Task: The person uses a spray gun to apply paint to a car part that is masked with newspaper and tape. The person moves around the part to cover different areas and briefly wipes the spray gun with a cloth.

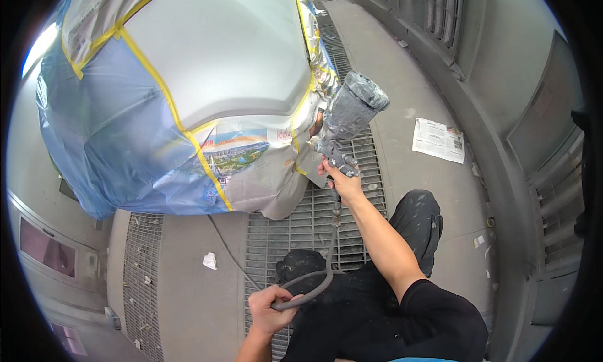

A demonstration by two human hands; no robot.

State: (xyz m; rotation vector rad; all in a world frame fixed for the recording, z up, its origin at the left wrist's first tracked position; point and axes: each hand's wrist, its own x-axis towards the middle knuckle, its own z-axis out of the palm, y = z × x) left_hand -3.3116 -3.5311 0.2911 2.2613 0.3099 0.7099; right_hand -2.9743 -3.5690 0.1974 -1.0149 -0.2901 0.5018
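A paint-crusted spray gun (336, 149) with a grey cup (355, 105) on top is gripped in my right hand (342, 178). Its nozzle end points left, close to the masked vehicle. My left hand (270, 308) is closed around the grey air hose (314, 293), which loops up to the gun's handle. The bare grey-white vehicle panel (226, 51) is framed by yellow masking tape (182, 126). Blue plastic film (119, 129) and printed newspaper (245, 154) cover the vehicle around it.
Metal floor grating (301, 230) runs beneath the gun and my knees. A newspaper sheet (438, 140) lies on the floor at right, and a crumpled white paper scrap (210, 261) at left. Grey booth walls (502, 66) rise on the right. The hose trails toward the vehicle.
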